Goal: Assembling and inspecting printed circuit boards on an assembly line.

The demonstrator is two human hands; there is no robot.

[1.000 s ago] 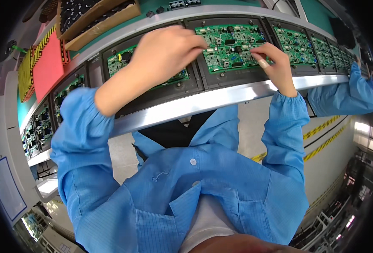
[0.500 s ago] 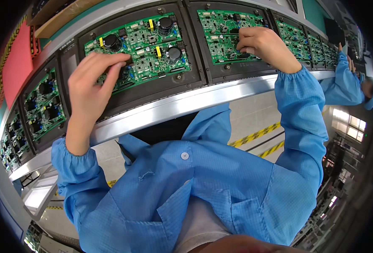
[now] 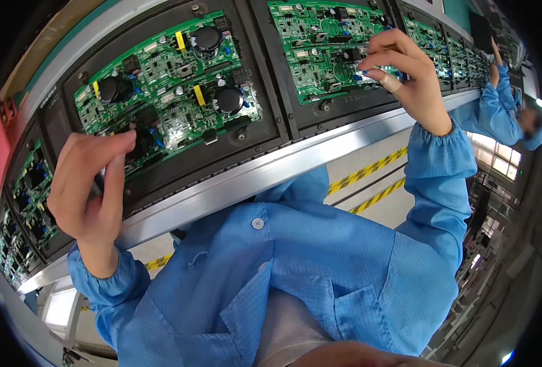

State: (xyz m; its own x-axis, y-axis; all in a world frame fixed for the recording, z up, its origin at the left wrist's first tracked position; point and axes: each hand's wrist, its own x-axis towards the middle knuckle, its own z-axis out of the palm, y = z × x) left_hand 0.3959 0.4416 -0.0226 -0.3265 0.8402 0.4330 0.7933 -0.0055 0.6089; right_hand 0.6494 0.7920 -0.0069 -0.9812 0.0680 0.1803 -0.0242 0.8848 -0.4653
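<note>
My left hand (image 3: 90, 189) is at the near left corner of the closer green circuit board (image 3: 160, 95). Its index fingertip is over or against a large black round capacitor (image 3: 141, 145), and the thumb hangs a little below with a gap between. I see nothing held there. Above the second circuit board (image 3: 301, 58), my right hand (image 3: 408, 73) has its fingers curled and slightly apart, thumb tip close to the index tip. A small blue part (image 3: 364, 73) shows beside those tips; a black block-shaped part (image 3: 351, 55) sits on the board nearby.
Black carrier trays (image 3: 265, 125) with more boards run along the line to both sides. A shiny metal rail (image 3: 240, 174) edges the near side. Another person in blue (image 3: 497, 113) works farther right. Yellow-black floor tape (image 3: 369, 171) lies beneath.
The boards have shifted left in view. My left hand has moved left and nearer, its fingers parting. My right hand has drawn slightly right, its fingers less tightly pinched, uncovering the black block-shaped part.
</note>
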